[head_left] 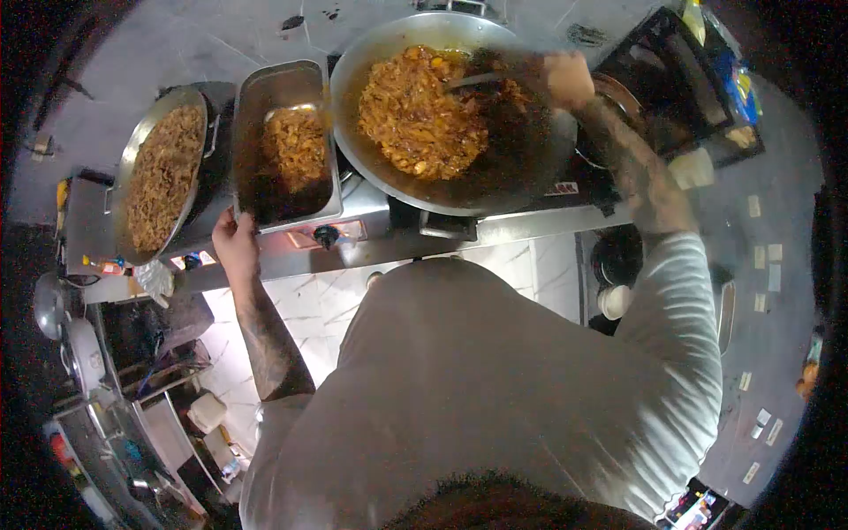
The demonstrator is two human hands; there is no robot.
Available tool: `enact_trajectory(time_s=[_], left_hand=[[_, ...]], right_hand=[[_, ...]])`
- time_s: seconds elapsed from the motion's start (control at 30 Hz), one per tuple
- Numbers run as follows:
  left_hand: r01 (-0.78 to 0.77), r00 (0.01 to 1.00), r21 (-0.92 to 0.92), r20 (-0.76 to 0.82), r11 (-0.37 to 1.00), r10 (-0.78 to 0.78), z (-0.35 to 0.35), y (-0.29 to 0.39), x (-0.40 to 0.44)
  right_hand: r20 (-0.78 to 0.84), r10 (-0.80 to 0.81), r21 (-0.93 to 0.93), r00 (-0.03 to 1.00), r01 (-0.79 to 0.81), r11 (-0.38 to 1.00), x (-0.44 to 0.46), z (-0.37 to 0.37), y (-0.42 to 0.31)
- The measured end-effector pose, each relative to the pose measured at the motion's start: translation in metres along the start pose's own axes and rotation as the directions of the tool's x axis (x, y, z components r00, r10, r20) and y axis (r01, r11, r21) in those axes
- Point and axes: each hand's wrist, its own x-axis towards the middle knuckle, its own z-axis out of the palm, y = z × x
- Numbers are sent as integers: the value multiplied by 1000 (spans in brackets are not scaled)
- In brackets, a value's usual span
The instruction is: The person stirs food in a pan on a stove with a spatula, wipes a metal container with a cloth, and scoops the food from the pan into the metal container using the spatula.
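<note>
Right hand point(568, 79), upper right of frame, closed round handle of metal utensil point(474, 80); utensil's head down in browned food point(420, 115). Food heaped in left part of wide pan point(393, 196), top centre. Left hand point(236, 243), left of centre, grips near-left corner of rectangular tray point(335, 181), smaller food portion inside. Oval-looking pan point(132, 150) of brown shredded food point(165, 177), upper left.

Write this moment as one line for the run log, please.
left hand: at tray, near-left corner | right hand: holding utensil in wide pan | food: in both
</note>
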Motion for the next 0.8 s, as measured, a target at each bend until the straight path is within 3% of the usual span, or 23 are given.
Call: enact_trajectory(time_s=[0.07, 0.13, 0.23, 0.33, 0.47, 0.53, 0.67, 0.77, 0.8], left_hand=[[49, 999, 20, 1, 999, -49, 4, 11, -6], [62, 998, 26, -9, 998, -62, 4, 15, -8], [73, 997, 10, -13, 997, -72, 4, 10, -5], [-37, 999, -22, 13, 999, 38, 4, 11, -6], [33, 999, 92, 19, 995, -35, 1, 18, -8], [46, 998, 117, 32, 992, -50, -1, 14, -4], [44, 998, 59, 43, 997, -47, -3, -1, 0], [58, 997, 39, 49, 998, -60, -4, 2, -2], [74, 996, 42, 54, 996, -76, -4, 4, -3]], right_hand=[[173, -22, 121, 985, 1, 993, -5, -17, -28], [132, 86, 595, 988, -148, 790, -17, -26, -47], [146, 112, 625, 983, -179, 759, -35, -42, -56], [143, 119, 660, 983, -184, 729, -50, -39, -54], [112, 199, 657, 974, -223, 720, -62, -39, -52], [200, 267, 603, 943, -333, 725, -66, -40, -52], [166, 264, 633, 950, -308, 711, -74, -50, -52], [175, 295, 708, 939, -328, 626, -81, -41, -49], [63, 320, 718, 945, -266, 643, -82, -35, -50]])
